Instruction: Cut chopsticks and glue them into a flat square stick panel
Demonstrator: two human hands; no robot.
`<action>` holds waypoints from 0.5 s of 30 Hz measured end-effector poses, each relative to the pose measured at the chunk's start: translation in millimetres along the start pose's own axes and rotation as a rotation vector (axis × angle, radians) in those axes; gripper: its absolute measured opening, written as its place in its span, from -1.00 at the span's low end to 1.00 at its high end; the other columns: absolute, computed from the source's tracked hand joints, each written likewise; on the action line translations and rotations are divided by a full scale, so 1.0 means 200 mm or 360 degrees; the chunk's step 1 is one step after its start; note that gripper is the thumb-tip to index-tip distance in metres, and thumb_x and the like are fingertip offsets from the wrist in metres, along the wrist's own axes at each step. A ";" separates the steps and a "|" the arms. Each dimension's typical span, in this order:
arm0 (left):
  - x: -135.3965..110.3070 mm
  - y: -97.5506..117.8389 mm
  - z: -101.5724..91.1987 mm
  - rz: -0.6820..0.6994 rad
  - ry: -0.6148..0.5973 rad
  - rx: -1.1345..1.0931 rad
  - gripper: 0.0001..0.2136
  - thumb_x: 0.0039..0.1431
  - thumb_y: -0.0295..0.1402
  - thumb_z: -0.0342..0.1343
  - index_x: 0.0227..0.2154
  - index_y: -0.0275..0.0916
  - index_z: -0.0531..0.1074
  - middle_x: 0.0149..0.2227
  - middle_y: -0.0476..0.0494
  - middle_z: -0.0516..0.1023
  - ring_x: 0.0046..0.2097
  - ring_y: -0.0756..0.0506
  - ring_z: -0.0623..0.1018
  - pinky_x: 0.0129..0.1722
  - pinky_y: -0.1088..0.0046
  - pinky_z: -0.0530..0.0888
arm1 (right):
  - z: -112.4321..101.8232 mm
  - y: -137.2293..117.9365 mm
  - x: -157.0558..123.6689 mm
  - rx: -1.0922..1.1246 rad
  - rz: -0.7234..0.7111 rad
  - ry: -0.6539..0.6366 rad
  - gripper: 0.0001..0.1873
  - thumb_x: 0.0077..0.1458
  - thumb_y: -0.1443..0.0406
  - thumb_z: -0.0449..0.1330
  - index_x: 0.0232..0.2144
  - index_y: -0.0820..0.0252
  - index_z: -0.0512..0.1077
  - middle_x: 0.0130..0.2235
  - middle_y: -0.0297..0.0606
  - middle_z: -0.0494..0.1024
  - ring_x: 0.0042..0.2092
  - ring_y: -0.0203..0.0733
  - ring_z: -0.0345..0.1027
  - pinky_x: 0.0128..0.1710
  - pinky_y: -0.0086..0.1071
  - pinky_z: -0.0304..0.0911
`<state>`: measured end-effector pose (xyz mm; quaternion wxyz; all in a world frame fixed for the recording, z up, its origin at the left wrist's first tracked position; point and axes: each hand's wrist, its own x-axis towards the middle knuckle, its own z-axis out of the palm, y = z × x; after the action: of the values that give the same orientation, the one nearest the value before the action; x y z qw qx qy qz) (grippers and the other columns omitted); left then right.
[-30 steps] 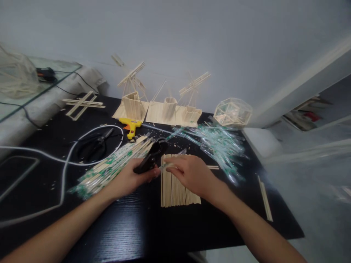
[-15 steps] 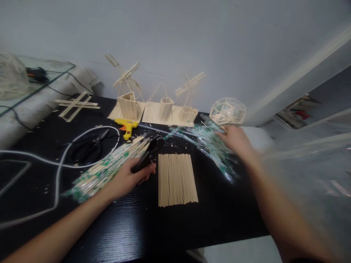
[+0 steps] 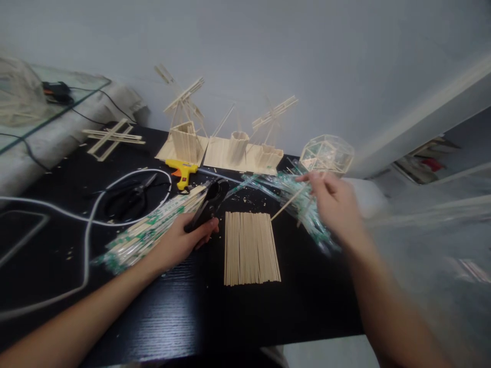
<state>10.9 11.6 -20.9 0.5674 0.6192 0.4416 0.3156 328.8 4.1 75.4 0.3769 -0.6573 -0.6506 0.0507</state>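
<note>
My left hand point(image 3: 192, 235) is closed around a black hand tool point(image 3: 210, 200) with a rounded head; its exact kind does not show. Between the fingertips of my right hand point(image 3: 333, 202) is a thin wooden stick point(image 3: 288, 202), slanting down toward the table. Its lower end is by the upper right corner of a flat row of wooden sticks point(image 3: 251, 248) laid side by side. Beneath my right hand lie crumpled clear-and-green plastic wrappers point(image 3: 316, 225). A bundle of wrapped sticks point(image 3: 148, 232) rests beside my left hand, partly hidden by it.
Behind stand stick-built windmill models point(image 3: 184, 140) on wooden bases. A yellow glue gun point(image 3: 183, 171) lies before them. Scissors point(image 3: 140, 191) sit inside a white cable loop point(image 3: 89, 230). A crossed stick frame point(image 3: 114, 138) lies left; a faceted stick frame point(image 3: 326, 153) stands right.
My right hand has come away from the wrappers with a wooden stick, moving slightly right and toward me. My left hand still grips the black tool. The view has shifted a little.
</note>
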 end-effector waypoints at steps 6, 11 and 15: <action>0.00 0.02 0.00 0.0014 0.0033 -0.0013 -0.58 0.26 0.06 0.16 -0.41 -0.25 0.50 -0.57 0.00 0.37 -0.54 0.01 0.36 -0.52 0.48 0.29 | -0.01 -0.04 0.02 0.0509 0.0157 0.0399 -0.53 0.35 -0.08 0.15 -0.31 0.15 0.58 -0.53 -0.41 0.20 -0.51 -0.28 0.01 -0.49 -0.33 -0.07; 0.01 0.02 0.01 -0.0010 0.0068 -0.0037 -0.58 0.24 0.07 0.18 -0.41 -0.25 0.49 -0.58 0.01 0.37 -0.54 0.00 0.36 -0.53 0.48 0.30 | 0.12 0.03 0.04 0.1063 0.0416 0.0061 -0.61 0.16 -0.05 0.33 -0.31 0.16 0.52 -0.43 -0.40 0.31 -0.54 -0.38 -0.07 -0.56 -0.38 -0.15; 0.02 0.00 0.00 -0.0043 0.0082 -0.0067 -0.57 0.24 0.07 0.19 -0.38 -0.27 0.50 -0.55 0.00 0.39 -0.53 0.01 0.38 -0.53 0.49 0.30 | 0.22 0.13 0.07 0.1162 0.0840 -0.0249 -0.63 -0.03 0.07 0.45 -0.41 0.22 0.47 -0.44 -0.40 0.33 -0.55 -0.45 -0.10 -0.57 -0.45 -0.18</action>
<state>12.4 14.4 -21.2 0.5730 0.5927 0.4577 0.3331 327.8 39.7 35.3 0.5077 -0.6190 -0.4269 0.4206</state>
